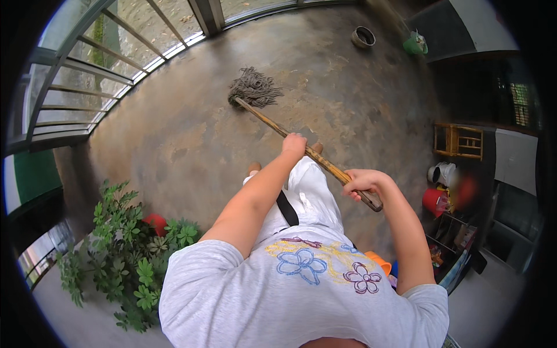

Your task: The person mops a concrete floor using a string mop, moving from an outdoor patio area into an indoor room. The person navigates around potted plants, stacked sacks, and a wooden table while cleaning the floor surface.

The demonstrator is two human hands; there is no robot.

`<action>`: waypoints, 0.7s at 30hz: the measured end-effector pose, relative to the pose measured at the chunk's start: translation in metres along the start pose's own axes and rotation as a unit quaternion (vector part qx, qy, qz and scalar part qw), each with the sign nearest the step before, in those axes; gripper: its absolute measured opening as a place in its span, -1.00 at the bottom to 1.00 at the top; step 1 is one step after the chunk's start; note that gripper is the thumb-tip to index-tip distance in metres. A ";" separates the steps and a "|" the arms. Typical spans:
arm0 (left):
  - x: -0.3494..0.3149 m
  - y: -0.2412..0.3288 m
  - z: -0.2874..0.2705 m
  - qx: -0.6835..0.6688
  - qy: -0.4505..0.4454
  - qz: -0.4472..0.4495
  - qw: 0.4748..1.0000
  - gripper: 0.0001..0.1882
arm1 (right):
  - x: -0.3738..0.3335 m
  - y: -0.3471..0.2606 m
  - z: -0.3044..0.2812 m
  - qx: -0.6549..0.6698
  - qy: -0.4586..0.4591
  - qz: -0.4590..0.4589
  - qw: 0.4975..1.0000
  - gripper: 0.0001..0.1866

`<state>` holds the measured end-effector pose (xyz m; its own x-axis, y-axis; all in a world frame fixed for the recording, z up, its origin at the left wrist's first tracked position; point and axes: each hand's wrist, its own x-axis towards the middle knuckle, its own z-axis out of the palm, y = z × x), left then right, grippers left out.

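A string mop (255,89) with grey strands rests its head on the concrete floor ahead of me, a little left of the middle. Its wooden handle (268,120) slants back toward my right side. Partway down the handle, my left hand (295,144) is closed around the wood. Close to the thick near end, my right hand (364,182) grips the same handle, its fingers wrapped around it. The strands fan out to the right of where the handle meets them. Both arms are bent in front of my body.
Metal-barred glass doors (87,75) line the far left. A leafy green plant (125,249) stands at the near left. A round bowl (363,37) and a green bag (415,43) sit at the far right. Along the right are a bamboo chair (458,141) and a red bucket (434,200).
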<state>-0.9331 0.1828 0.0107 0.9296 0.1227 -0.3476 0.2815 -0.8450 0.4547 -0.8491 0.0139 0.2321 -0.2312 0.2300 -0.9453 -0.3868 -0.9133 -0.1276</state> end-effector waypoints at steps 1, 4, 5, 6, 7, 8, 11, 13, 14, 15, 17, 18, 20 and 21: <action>-0.019 -0.021 -0.004 -0.003 0.001 -0.014 1.000 -0.85 | 0.010 -0.011 0.019 -0.022 -0.007 0.002 1.000 -0.78; -0.071 -0.084 0.000 -0.002 0.031 -0.074 0.997 -0.85 | 0.046 -0.038 0.066 -0.074 -0.039 0.005 0.997 -0.80; -0.088 -0.103 0.001 -0.010 0.025 -0.100 0.995 -0.87 | 0.061 -0.044 0.078 -0.086 -0.050 0.006 0.995 -0.80; -0.105 -0.116 -0.005 -0.017 0.015 -0.121 0.992 -0.88 | 0.083 -0.045 0.085 -0.120 -0.049 0.013 0.991 -0.81; -0.126 -0.129 -0.009 -0.020 0.012 -0.148 0.989 -0.87 | 0.093 -0.055 0.101 -0.144 -0.052 0.012 0.988 -0.81; -0.144 -0.143 -0.011 -0.022 0.008 -0.173 0.985 -0.86 | 0.103 -0.065 0.118 -0.167 -0.055 0.011 0.984 -0.81; -0.193 -0.191 0.011 -0.015 0.020 -0.229 0.973 -0.85 | 0.139 -0.078 0.160 -0.238 -0.069 -0.003 0.969 -0.80; -0.223 -0.212 0.019 -0.015 0.019 -0.248 0.968 -0.83 | 0.145 -0.084 0.186 -0.272 -0.082 -0.033 0.958 -0.74; -0.236 -0.220 0.027 -0.017 0.016 -0.259 0.965 -0.82 | 0.147 -0.084 0.197 -0.287 -0.088 -0.050 0.953 -0.70; -0.243 -0.222 0.031 -0.018 0.013 -0.268 0.963 -0.81 | 0.153 -0.080 0.203 -0.334 -0.063 -0.054 0.939 -0.68; -0.255 -0.216 0.042 -0.031 -0.005 -0.276 0.961 -0.77 | 0.163 -0.065 0.212 -0.419 -0.010 -0.064 0.906 -0.63; -0.261 -0.213 0.048 -0.038 -0.015 -0.283 0.958 -0.75 | 0.153 -0.060 0.221 -0.476 0.024 -0.103 0.873 -0.59; -0.263 -0.208 0.066 -0.041 -0.006 -0.274 0.961 -0.73 | 0.117 -0.049 0.238 -0.573 0.102 -0.177 0.794 -0.50; -0.260 -0.199 0.075 -0.041 -0.004 -0.261 0.965 -0.72 | 0.120 -0.030 0.235 -0.587 0.136 -0.180 0.778 -0.42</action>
<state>-1.2483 0.2803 -0.0507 0.6546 0.5150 -0.5533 0.7285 -0.6254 0.2798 -1.0748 0.1476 0.1928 -0.0370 0.6086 -0.7926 0.7353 -0.5205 -0.4340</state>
